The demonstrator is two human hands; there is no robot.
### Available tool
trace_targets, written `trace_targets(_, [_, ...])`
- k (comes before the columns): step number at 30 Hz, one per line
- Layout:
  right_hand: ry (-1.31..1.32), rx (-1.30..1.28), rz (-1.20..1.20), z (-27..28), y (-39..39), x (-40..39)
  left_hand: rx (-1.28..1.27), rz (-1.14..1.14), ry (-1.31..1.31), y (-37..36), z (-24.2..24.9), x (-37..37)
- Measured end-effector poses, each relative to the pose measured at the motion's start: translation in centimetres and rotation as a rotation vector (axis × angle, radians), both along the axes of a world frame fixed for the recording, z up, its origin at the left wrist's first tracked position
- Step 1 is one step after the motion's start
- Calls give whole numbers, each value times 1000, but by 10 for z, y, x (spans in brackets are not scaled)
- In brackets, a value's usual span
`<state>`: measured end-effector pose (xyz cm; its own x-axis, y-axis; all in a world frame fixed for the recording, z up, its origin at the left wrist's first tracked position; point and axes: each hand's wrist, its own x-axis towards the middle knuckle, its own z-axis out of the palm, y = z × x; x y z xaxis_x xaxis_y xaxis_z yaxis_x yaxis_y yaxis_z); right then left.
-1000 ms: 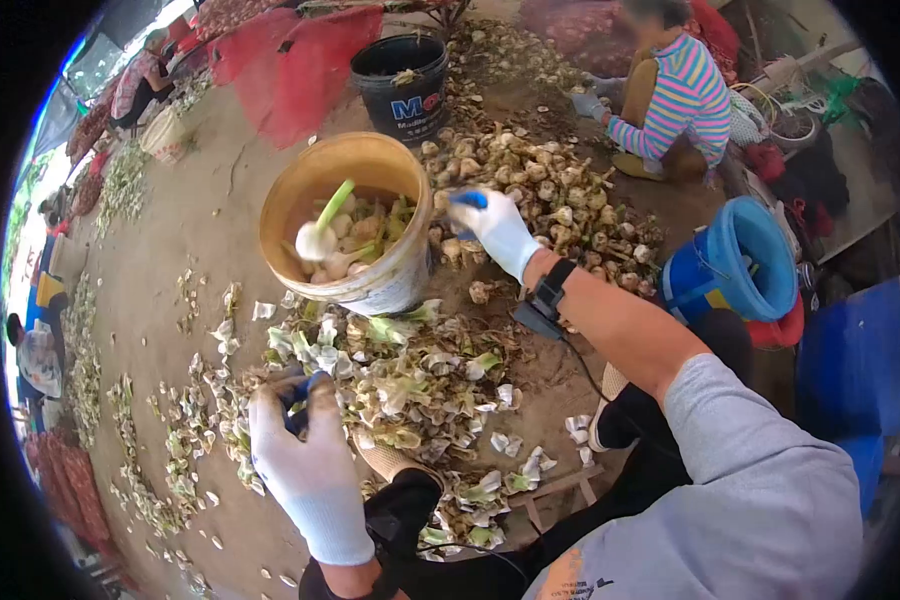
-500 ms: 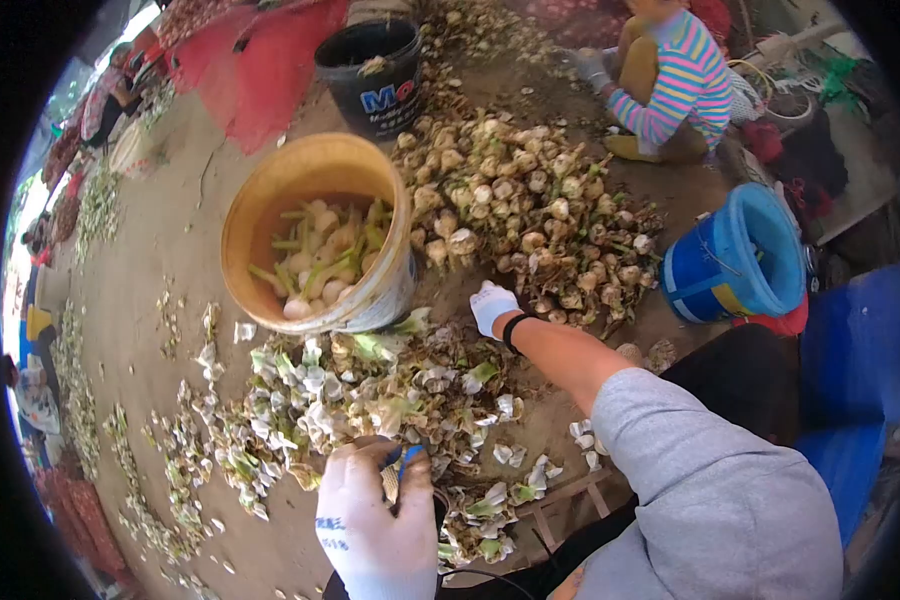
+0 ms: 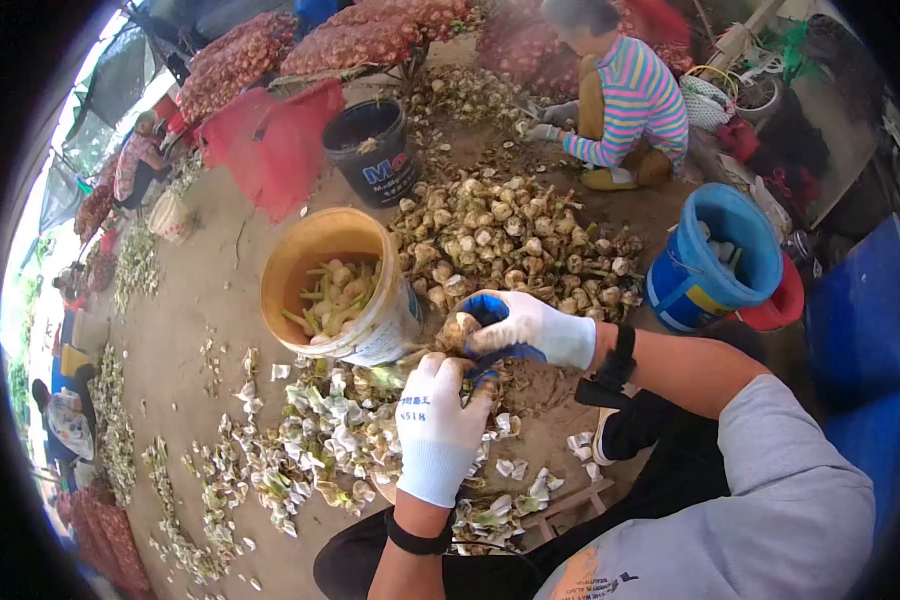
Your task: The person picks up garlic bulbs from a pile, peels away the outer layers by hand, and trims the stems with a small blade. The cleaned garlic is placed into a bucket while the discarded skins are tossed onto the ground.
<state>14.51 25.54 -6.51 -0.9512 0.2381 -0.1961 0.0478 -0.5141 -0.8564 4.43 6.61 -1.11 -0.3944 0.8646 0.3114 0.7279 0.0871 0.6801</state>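
My right hand (image 3: 530, 328), in a white glove with a blue palm, holds a garlic bulb (image 3: 457, 330) between its fingers. Close beside it my left hand (image 3: 438, 408), gloved the same way, has bent fingers just below the bulb; what they hold, if anything, is hidden. Just behind the hands lies a heap of untrimmed garlic (image 3: 505, 235). The yellowish bucket (image 3: 278, 270) at the left of the heap holds peeled bulbs with green stems. Under my hands and to their left are loose peelings (image 3: 340, 430).
A blue bucket (image 3: 675, 275) stands at the right, a black bucket (image 3: 365, 175) behind the yellowish one. A co-worker in a striped top (image 3: 635, 105) crouches beyond the heap. Filled net sacks (image 3: 350, 45) lie at the back. A wooden frame (image 3: 570, 507) is near my leg.
My right hand has come back from the heap's edge with a garlic bulb. My left hand has moved up and right to meet it. The view has tilted up.
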Motion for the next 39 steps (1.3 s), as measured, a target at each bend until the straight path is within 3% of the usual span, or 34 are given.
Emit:
trace_targets(1, [-1,237,-24,10,1,7,3,3,82,1,2,4])
trace_targets(2, [-2,240,-37,21,0,15,6,4,162,2,2,8])
trace_targets(5, [50,581,39,57,-4,35,63,-29,192,4,-2,18])
trace_targets(8, [87,688,-46,60,-11,38,80,-34,228,6,-1,17])
trace_targets(12, [194,573,-110,56,-21,25,118,40,300,5,4,7])
trace_targets(20, [241,791,-176,66,-16,18,123,95,391,7,10,0])
trace_targets(22, [211,586,-210,65,-17,17,166,116,352,7,13,2])
trace_targets(26, [177,431,-243,65,-9,16,228,155,324,-3,24,0])
trace_targets(28, [147,464,-257,62,-8,17,186,169,226,-8,26,2])
trace_targets(30, [153,554,-278,63,-15,18,155,375,-503,-5,35,5])
trace_targets(32, [155,604,-242,65,-22,19,255,317,-910,-3,6,-13])
trace_targets(34, [162,654,-201,63,-28,17,272,264,-1077,-3,-10,-19])
trace_targets(36, [151,610,-146,59,-36,16,226,240,-961,1,11,-11])
trace_targets(37, [137,627,-145,60,-37,15,211,272,-1122,0,3,-15])
trace_targets(39, [141,625,-141,57,-35,15,153,277,-1114,-2,9,-19])
